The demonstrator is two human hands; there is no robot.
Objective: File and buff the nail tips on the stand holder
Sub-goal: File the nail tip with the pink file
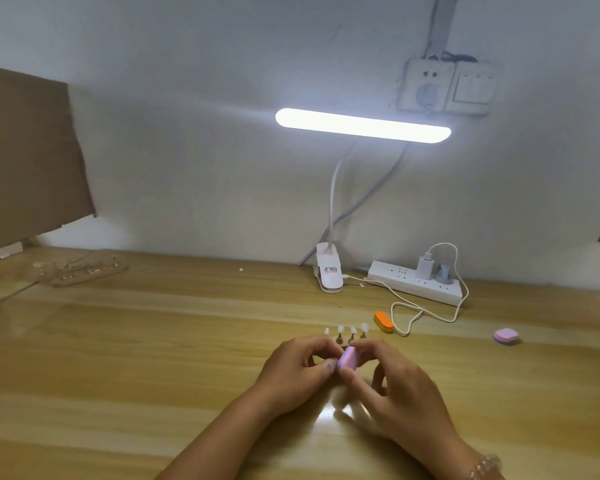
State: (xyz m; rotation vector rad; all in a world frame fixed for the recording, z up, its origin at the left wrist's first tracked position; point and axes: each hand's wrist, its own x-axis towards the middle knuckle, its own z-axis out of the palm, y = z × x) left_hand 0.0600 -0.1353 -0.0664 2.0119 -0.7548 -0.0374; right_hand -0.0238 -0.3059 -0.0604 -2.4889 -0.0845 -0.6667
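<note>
Several pale nail tips (352, 329) stand on small metal pegs of the stand holder (350, 338) at the middle of the wooden table (153, 341). My hands hide most of the holder's base. My right hand (392, 379) pinches a small pink buffer block (347, 358) between thumb and fingers, just in front of the tips. My left hand (298, 368) has curled fingers pinching something small against the block; what it pinches is hidden.
An orange buffer block (383, 321) lies right of the holder, a pink one (505, 336) farther right. A clip lamp (329, 273), power strip (414, 282) and white cable (426, 311) sit at the back. A clear holder board (80, 270) lies far left beside cardboard (25, 161).
</note>
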